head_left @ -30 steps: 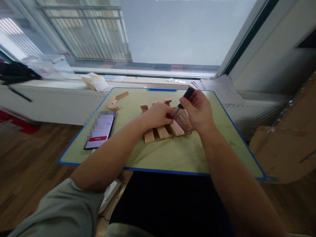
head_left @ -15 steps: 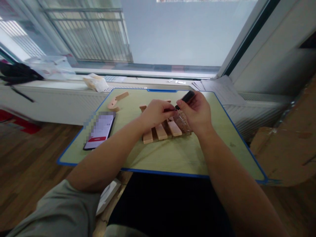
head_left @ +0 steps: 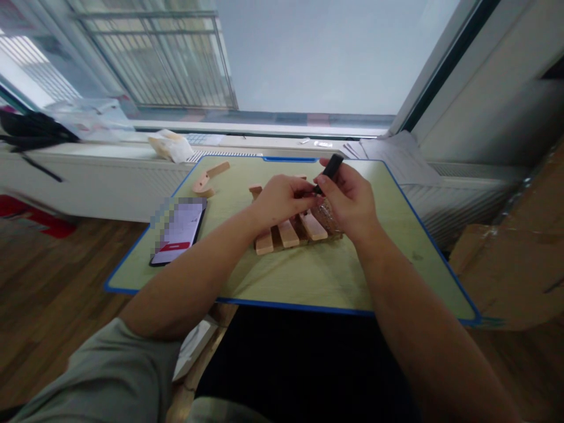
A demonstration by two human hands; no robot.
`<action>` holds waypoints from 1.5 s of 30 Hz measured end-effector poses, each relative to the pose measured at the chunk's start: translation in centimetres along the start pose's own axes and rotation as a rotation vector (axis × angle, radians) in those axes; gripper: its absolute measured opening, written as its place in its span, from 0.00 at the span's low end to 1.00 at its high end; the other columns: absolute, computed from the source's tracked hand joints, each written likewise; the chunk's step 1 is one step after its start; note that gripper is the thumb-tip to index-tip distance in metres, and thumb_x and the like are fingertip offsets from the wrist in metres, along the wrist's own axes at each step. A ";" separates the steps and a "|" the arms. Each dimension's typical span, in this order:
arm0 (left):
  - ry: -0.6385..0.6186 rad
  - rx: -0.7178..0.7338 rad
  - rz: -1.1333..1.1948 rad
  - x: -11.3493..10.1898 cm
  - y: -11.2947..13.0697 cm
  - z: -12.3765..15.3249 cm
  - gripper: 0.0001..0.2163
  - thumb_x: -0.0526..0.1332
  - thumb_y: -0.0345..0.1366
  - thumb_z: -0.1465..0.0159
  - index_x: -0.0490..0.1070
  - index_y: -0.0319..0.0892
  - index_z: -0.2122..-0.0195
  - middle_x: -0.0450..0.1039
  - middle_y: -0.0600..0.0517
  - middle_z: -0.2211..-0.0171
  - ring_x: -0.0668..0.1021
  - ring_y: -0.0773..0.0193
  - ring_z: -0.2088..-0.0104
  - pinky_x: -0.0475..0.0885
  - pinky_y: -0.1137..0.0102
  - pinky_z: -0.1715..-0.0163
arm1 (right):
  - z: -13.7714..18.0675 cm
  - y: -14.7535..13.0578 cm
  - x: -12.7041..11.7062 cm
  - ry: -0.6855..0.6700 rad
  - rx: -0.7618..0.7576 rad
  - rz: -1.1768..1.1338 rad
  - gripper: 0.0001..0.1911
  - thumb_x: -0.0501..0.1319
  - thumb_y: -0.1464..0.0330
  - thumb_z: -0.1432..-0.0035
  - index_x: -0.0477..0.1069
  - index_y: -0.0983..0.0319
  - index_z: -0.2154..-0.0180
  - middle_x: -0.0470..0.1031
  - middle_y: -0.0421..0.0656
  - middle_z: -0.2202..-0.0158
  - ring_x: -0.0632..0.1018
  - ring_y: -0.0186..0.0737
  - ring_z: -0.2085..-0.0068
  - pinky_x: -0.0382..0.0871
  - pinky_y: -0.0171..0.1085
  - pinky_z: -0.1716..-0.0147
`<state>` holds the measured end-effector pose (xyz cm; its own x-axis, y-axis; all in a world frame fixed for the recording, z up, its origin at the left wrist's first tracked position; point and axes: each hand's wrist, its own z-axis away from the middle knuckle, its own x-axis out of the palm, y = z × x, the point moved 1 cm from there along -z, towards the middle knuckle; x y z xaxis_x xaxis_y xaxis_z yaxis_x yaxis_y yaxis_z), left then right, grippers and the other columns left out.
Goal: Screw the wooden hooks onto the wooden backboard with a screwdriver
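My right hand [head_left: 352,200] is closed around a black screwdriver-like tool [head_left: 330,171], tilted with its narrow end down and to the left. At that end, my left hand [head_left: 282,201] pinches with thumb and fingers. What sits between them is too small and covered to make out. Beneath both hands lies a row of pale wooden slats [head_left: 288,235] on a darker brown base, partly hidden by the left hand. A clear-wrapped brown piece [head_left: 325,214] lies at its right side, by the right hand.
On the yellow-green table [head_left: 282,288] with blue edging, a curved wooden piece [head_left: 203,185] and a straight wooden strip [head_left: 219,170] lie back left. A phone [head_left: 181,232] rests at the left. A cardboard box [head_left: 506,276] stands to the right, and a radiator [head_left: 106,191] lies behind.
The black tool now stands a little steeper, and the right hand's fingers have shifted around its handle. My left hand stays at its lower end, and the slats are almost unmoved.
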<state>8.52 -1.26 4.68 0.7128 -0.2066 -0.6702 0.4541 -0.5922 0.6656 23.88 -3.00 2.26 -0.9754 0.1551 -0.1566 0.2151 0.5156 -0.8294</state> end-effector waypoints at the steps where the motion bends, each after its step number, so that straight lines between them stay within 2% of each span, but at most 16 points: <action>1: 0.027 -0.002 -0.001 0.0 0.0 0.0 0.10 0.61 0.38 0.42 0.79 0.38 0.68 0.75 0.54 0.77 0.73 0.68 0.74 0.65 0.73 0.74 | 0.0 0.1 0.0 -0.008 -0.002 0.006 0.23 0.61 0.52 0.45 0.70 0.55 0.51 0.77 0.41 0.63 0.78 0.42 0.60 0.74 0.44 0.58; 4: 0.072 -0.015 -0.030 0.0 -0.1 0.1 0.09 0.63 0.38 0.43 0.79 0.38 0.68 0.76 0.53 0.75 0.74 0.67 0.73 0.66 0.72 0.72 | 0.1 -0.1 0.0 -0.015 -0.022 0.025 0.22 0.61 0.52 0.45 0.71 0.55 0.52 0.76 0.41 0.63 0.77 0.42 0.61 0.74 0.45 0.58; 10: 0.067 -0.027 -0.053 -0.1 -0.3 0.1 0.10 0.62 0.39 0.43 0.79 0.38 0.68 0.78 0.50 0.72 0.76 0.66 0.71 0.68 0.72 0.71 | 0.1 -0.2 -0.1 0.018 -0.046 0.065 0.22 0.61 0.51 0.45 0.71 0.55 0.52 0.75 0.40 0.64 0.76 0.41 0.62 0.74 0.43 0.60; 14: -0.079 0.005 -0.090 -0.5 -0.9 0.0 0.10 0.63 0.33 0.47 0.79 0.38 0.65 0.78 0.52 0.72 0.76 0.67 0.72 0.69 0.73 0.70 | 0.0 0.2 -0.1 0.042 -0.043 0.060 0.22 0.59 0.50 0.45 0.70 0.54 0.53 0.73 0.40 0.66 0.76 0.40 0.63 0.73 0.42 0.62; 18: -0.206 0.062 -0.182 -0.7 -1.5 -0.1 0.10 0.63 0.35 0.45 0.79 0.41 0.64 0.79 0.53 0.69 0.77 0.67 0.70 0.69 0.72 0.67 | -0.7 0.9 -0.5 0.162 -0.021 0.036 0.19 0.58 0.51 0.44 0.69 0.55 0.56 0.72 0.39 0.68 0.76 0.38 0.65 0.73 0.39 0.66; 21: -0.242 0.104 -0.239 -0.7 -1.7 -0.1 0.09 0.62 0.37 0.43 0.79 0.42 0.63 0.80 0.52 0.68 0.77 0.66 0.68 0.68 0.72 0.65 | -1.3 1.6 -1.3 0.216 0.117 0.015 0.15 0.56 0.53 0.42 0.69 0.58 0.64 0.70 0.38 0.75 0.74 0.35 0.73 0.70 0.36 0.75; 23: -0.243 0.105 -0.232 -0.7 -1.7 -0.1 0.10 0.62 0.37 0.43 0.79 0.42 0.63 0.80 0.52 0.68 0.77 0.66 0.69 0.68 0.72 0.65 | -1.4 1.7 -1.7 0.086 0.303 0.052 0.14 0.57 0.55 0.42 0.68 0.59 0.71 0.67 0.37 0.82 0.70 0.34 0.81 0.64 0.34 0.83; 25: -0.240 0.099 -0.209 -0.8 -1.7 -0.2 0.10 0.63 0.37 0.43 0.79 0.41 0.63 0.79 0.52 0.69 0.77 0.67 0.70 0.67 0.73 0.67 | -1.0 1.3 -2.0 -0.185 0.467 0.130 0.15 0.61 0.56 0.46 0.67 0.60 0.75 0.66 0.37 0.85 0.67 0.33 0.85 0.59 0.33 0.88; 27: -0.251 0.123 -0.193 -1.0 -1.7 -0.2 0.09 0.63 0.36 0.42 0.79 0.40 0.63 0.79 0.52 0.70 0.76 0.68 0.70 0.67 0.74 0.68 | -0.5 0.4 -2.1 -0.455 0.538 0.183 0.16 0.64 0.55 0.48 0.68 0.60 0.75 0.68 0.38 0.85 0.68 0.33 0.86 0.58 0.33 0.90; 29: -0.278 0.178 -0.192 -1.0 -1.7 -0.2 0.07 0.62 0.34 0.42 0.79 0.40 0.66 0.78 0.52 0.72 0.75 0.68 0.71 0.66 0.74 0.68 | -0.1 -0.5 -2.2 -0.593 0.563 0.187 0.19 0.63 0.51 0.48 0.68 0.61 0.75 0.70 0.39 0.84 0.70 0.33 0.85 0.60 0.32 0.90; 34: -0.324 0.244 -0.152 -0.9 -1.6 -0.2 0.06 0.62 0.33 0.42 0.79 0.41 0.69 0.77 0.53 0.74 0.75 0.68 0.71 0.66 0.73 0.65 | 0.1 -1.7 -2.3 -0.684 0.586 0.211 0.18 0.63 0.52 0.47 0.69 0.62 0.69 0.71 0.38 0.83 0.71 0.32 0.85 0.63 0.30 0.90; 39: -0.340 0.240 -0.105 -0.6 -1.9 -0.3 0.08 0.61 0.32 0.41 0.80 0.43 0.65 0.81 0.52 0.65 0.78 0.67 0.65 0.68 0.72 0.58 | -0.1 -1.9 -2.4 -0.773 0.581 0.197 0.17 0.65 0.56 0.48 0.68 0.62 0.65 0.71 0.37 0.81 0.72 0.31 0.82 0.64 0.28 0.88; 45: -0.306 0.218 -0.133 -0.9 -2.1 -0.4 0.09 0.60 0.33 0.40 0.80 0.42 0.62 0.81 0.51 0.67 0.78 0.67 0.67 0.68 0.73 0.62 | 0.0 -1.9 -2.4 -0.759 0.592 0.265 0.15 0.61 0.57 0.44 0.67 0.63 0.68 0.72 0.39 0.79 0.74 0.32 0.82 0.66 0.29 0.86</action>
<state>7.11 0.47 4.00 0.4479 -0.3198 -0.8349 0.3840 -0.7745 0.5027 25.83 -4.34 4.22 -0.7159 -0.4818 -0.5053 0.5733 0.0075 -0.8193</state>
